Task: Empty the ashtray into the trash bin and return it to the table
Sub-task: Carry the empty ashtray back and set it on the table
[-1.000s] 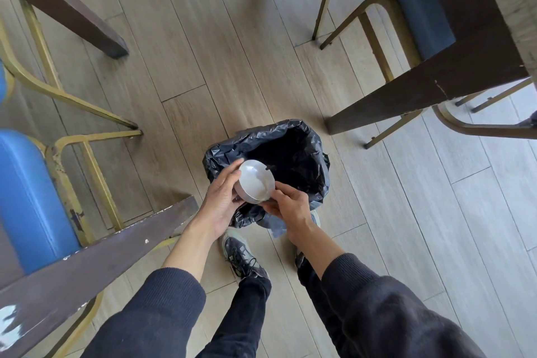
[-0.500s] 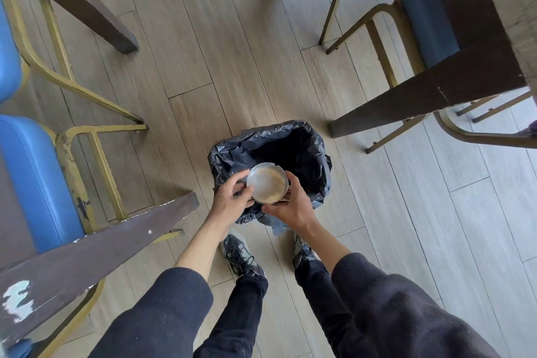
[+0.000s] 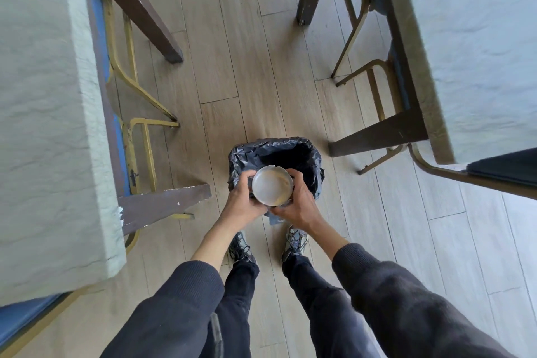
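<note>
Now both hands hold the round ashtray (image 3: 272, 185) above the near rim of the trash bin (image 3: 276, 154), its hollow facing up. Left hand (image 3: 243, 197) and right hand (image 3: 299, 203) each curl fingers around its sides. Tables stand left (image 3: 43, 125) and right (image 3: 479, 52) of the bin.

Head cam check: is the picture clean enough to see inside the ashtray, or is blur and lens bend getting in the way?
Head view: even daylight, no hard glare; the ashtray, cupped by the left hand and right hand, is slightly soft, with a brownish smear visible inside. Wide-angle bend splays the table legs outward. The trash bin interior is too dark to read.
</note>
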